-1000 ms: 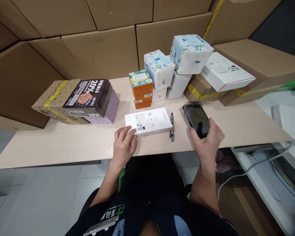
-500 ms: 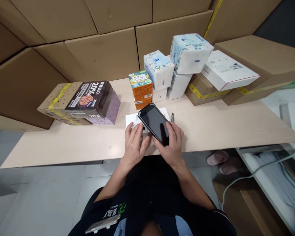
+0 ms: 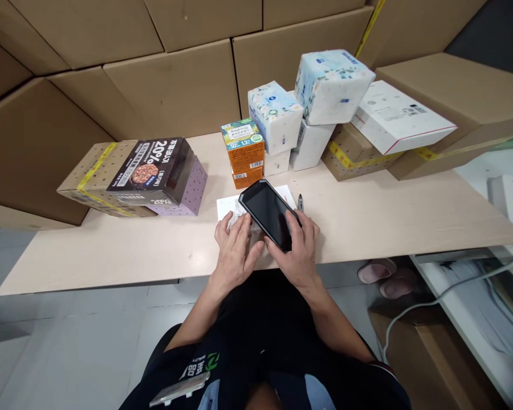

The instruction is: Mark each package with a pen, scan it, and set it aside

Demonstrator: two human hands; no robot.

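My right hand (image 3: 297, 250) grips a black handheld device (image 3: 268, 212) with a dark screen, held tilted over a flat white box (image 3: 228, 206) that lies on the table near the front edge. My left hand (image 3: 235, 250) rests flat on the left end of that white box, fingers stretched out. A black pen (image 3: 300, 202) lies just right of the box, its lower part hidden by my right hand.
An orange carton (image 3: 244, 154) stands behind the white box. Tissue packs (image 3: 330, 86) and white boxes are piled at the back right. A dark pizza box (image 3: 154, 169) lies on perforated boxes at the left. Large cardboard cartons (image 3: 175, 91) wall the back. The light wooden table (image 3: 389, 216) extends right.
My right hand carried the black device from the right side of the table to above the white box. My left hand shifted slightly further onto the box.
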